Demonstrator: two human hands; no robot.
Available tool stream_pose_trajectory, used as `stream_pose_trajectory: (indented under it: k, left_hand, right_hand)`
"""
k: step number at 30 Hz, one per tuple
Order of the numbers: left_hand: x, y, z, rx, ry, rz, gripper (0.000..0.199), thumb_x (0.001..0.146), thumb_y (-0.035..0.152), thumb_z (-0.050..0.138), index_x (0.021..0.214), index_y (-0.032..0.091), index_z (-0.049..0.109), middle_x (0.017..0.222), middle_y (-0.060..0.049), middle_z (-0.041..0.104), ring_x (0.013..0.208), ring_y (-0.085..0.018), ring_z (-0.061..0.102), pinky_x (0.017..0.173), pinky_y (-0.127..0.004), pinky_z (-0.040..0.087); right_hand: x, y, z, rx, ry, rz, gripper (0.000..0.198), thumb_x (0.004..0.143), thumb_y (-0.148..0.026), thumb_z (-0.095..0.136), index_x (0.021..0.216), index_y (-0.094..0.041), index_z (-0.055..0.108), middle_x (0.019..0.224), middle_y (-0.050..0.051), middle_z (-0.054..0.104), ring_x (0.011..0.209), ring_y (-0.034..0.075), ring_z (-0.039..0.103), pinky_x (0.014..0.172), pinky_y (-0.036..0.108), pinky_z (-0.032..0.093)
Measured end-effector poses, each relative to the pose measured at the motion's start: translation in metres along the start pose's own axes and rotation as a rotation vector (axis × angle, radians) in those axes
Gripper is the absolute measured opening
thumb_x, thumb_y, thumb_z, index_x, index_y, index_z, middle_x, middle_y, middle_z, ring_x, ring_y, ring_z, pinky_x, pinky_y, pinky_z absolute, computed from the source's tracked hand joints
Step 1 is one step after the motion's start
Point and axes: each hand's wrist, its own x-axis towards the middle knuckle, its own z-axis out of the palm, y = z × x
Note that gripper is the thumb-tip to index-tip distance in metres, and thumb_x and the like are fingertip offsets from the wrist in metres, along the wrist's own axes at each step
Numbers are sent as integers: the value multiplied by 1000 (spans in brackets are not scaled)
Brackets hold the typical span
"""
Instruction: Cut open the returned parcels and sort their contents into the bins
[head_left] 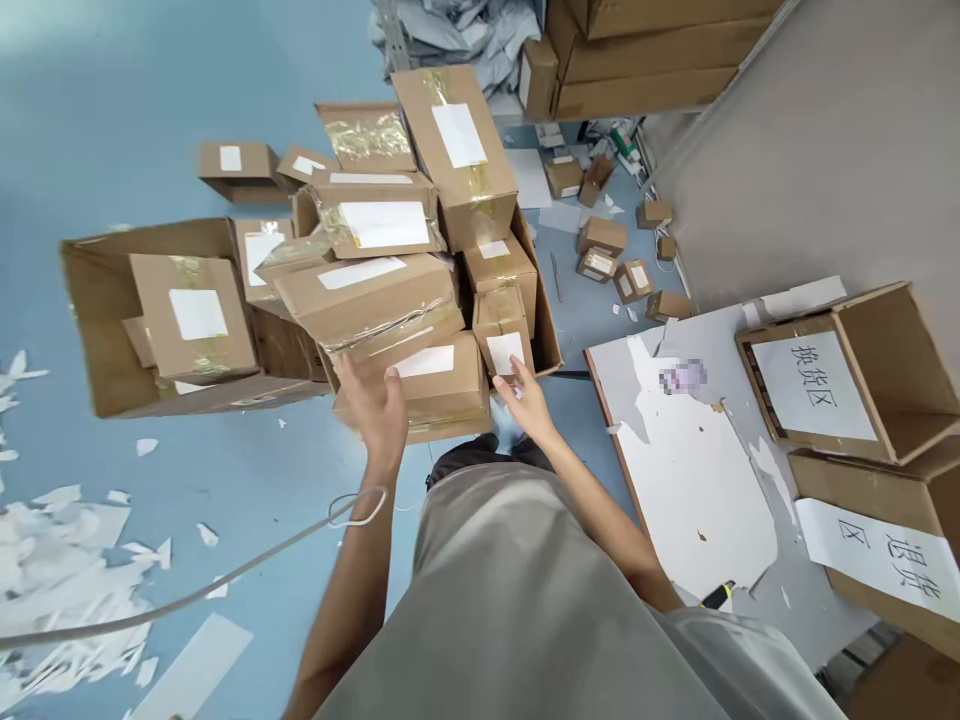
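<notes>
My left hand [373, 410] is open, thumb and fingers spread at the near left side of a pile of brown cardboard boxes. Its fingertips are by a taped box [375, 300] and a lower box [450, 385] with a white label; whether they touch is unclear. To the right, my right hand [527, 402] is also open, its fingers slightly bent in front of a small labelled box [501, 325]. A tall taped box [454, 150] leans at the back of the pile, beside a flat box [382, 220] with a large label.
A large open carton [75, 330] with boxes inside stands left. A grey cord [225, 578] crosses near my left wrist. Paper scraps [67, 590] litter the blue floor. On the right, a table [697, 480] holds a cutter [718, 594] and open labelled cartons [817, 390].
</notes>
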Motion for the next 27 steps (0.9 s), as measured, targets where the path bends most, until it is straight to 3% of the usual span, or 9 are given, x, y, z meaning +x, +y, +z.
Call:
stream_pose_trajectory:
  k: [5,8,11,15,18,21,24,27]
  left_hand:
    - [51,2,0,-39,97,-26,108,108,53,76,190,13,17,202,-21,4,189,-31,-1,154,-48,0]
    - [77,10,5,9,128,-128,111,105,38,77,187,1,12,200,-28,1,189,-33,-1,153,-46,0]
    - [90,21,6,113,113,-216,106,101,25,76,183,-6,16,195,-35,17,187,-34,18,153,-42,13]
    - [81,35,2,132,127,-151,93,99,23,73,180,4,33,188,-30,42,176,-34,45,149,-46,30]
    - [57,50,-5,152,173,-60,92,98,31,77,179,8,38,184,-30,46,172,-40,46,148,-56,30]
    - [24,77,-15,181,212,78,99,97,42,80,181,12,38,180,-28,49,170,-45,44,146,-63,28]
    - [-14,114,-18,124,163,234,99,101,49,80,185,20,36,178,-23,50,167,-42,46,143,-61,34]
    - [-50,152,-6,-27,12,324,95,107,52,78,187,27,32,180,-20,47,167,-36,48,138,-53,43]
  right_hand:
    - [60,-31,28,-31,-110,-129,116,87,-93,82,177,-24,58,188,16,51,176,35,50,147,56,37]
    - [114,-46,63,-62,-211,-99,128,88,-90,83,186,-19,44,196,15,36,183,34,38,151,53,31]
    - [156,-54,93,-115,-246,34,126,92,-81,86,189,-16,37,198,14,29,186,33,29,153,49,24]
    - [171,-57,101,-112,-208,80,115,95,-75,87,186,-19,43,193,14,42,182,33,39,152,53,28]
    - [160,-62,82,-90,-161,8,112,91,-81,89,179,-19,56,186,16,54,175,37,50,149,56,36]
    - [138,-78,46,-30,-96,-153,106,90,-90,85,170,-22,67,177,15,64,168,37,60,147,55,42]
    - [102,-102,-6,13,10,-345,95,95,-92,79,164,-27,73,170,13,69,163,35,64,146,55,44]
    - [54,-121,-71,-8,156,-481,80,105,-85,72,166,-33,71,168,10,67,164,34,62,147,58,41]
